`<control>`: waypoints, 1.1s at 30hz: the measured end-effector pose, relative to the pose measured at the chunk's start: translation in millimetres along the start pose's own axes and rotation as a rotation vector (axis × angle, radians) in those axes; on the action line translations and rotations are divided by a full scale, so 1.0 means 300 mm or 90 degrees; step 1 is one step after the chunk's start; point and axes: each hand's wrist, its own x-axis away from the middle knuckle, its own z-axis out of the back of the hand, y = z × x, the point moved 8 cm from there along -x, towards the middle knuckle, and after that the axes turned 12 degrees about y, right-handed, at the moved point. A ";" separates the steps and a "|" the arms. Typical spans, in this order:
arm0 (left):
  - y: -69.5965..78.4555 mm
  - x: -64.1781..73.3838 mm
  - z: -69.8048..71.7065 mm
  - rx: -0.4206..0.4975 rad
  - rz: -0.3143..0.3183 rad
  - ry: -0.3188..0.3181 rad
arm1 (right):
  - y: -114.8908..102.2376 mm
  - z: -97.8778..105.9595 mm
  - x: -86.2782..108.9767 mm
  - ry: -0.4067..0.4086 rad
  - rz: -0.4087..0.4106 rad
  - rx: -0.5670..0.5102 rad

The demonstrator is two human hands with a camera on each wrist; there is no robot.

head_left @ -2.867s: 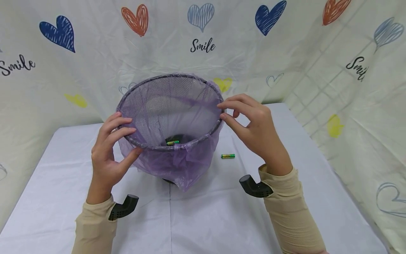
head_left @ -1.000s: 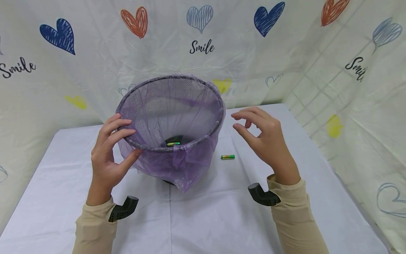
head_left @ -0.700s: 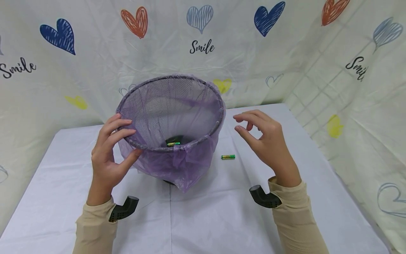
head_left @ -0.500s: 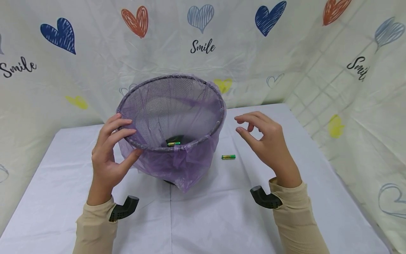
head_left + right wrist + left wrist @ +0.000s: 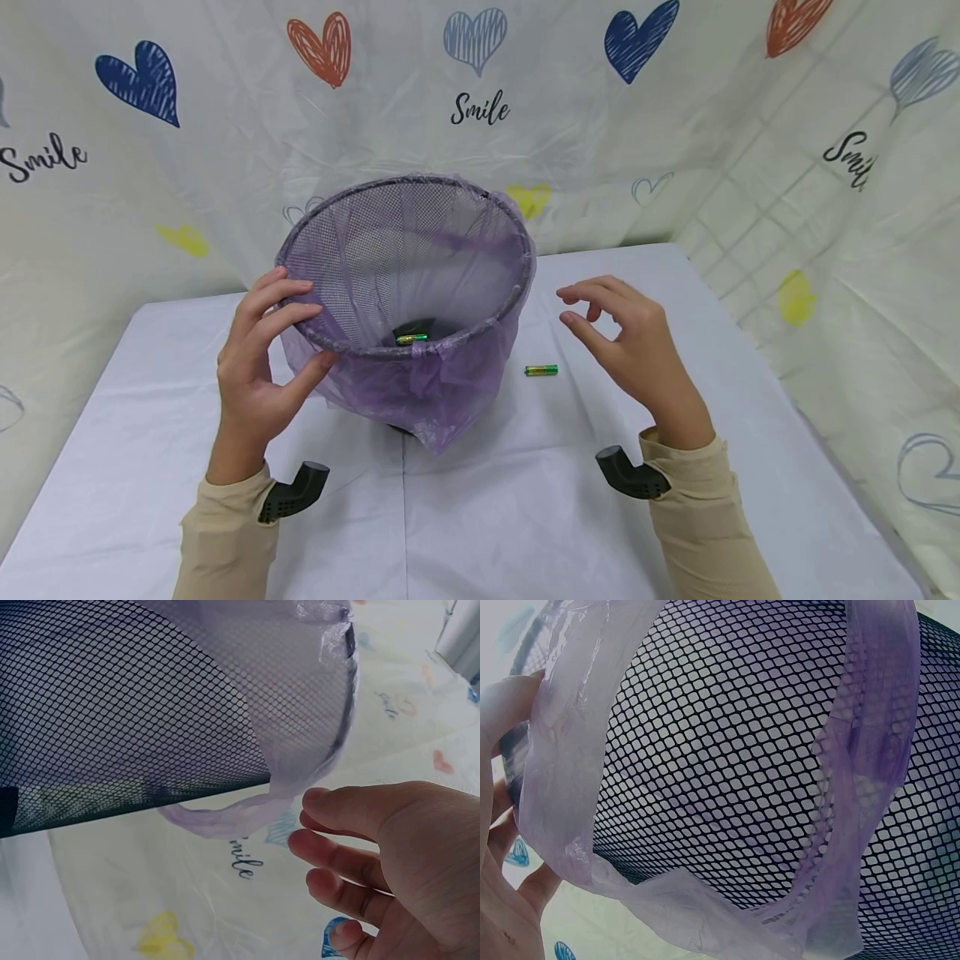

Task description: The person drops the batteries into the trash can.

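Note:
A mesh wastebasket (image 5: 382,242) stands on the table, its mouth tipped toward me. A thin purple bin liner (image 5: 457,387) is folded over its rim and hangs loosely outside. My left hand (image 5: 258,358) grips the left side of the rim over the liner, thumb at the front. My right hand (image 5: 626,337) hovers to the right of the basket, fingers loosely bent, holding nothing. In the right wrist view its fingertips are apart from the liner edge. One green battery (image 5: 412,339) lies at the basket's bottom; another green battery (image 5: 541,371) lies on the table between basket and right hand.
A white cloth (image 5: 480,517) covers the table. Behind and on the right hangs a pale backdrop (image 5: 570,133) printed with hearts and "Smile"; the basket stands close to it. A black camera (image 5: 296,492) sits on the left wrist, another black camera (image 5: 630,473) on the right.
My right hand has let go of the rim's right side and moved right and down, toward me. The left hand keeps its grip, and the basket and batteries stay put.

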 end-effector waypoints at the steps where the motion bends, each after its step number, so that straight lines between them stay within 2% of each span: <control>1: 0.000 0.000 0.000 0.000 0.000 -0.001 | 0.004 -0.001 0.004 -0.003 -0.001 0.002; 18: 0.009 -0.004 -0.004 0.004 -0.001 0.000 | 0.047 -0.010 0.047 -0.028 -0.012 0.017; 33: -0.004 0.002 0.001 -0.003 -0.004 -0.006 | 0.088 -0.028 0.075 -0.061 -0.024 0.034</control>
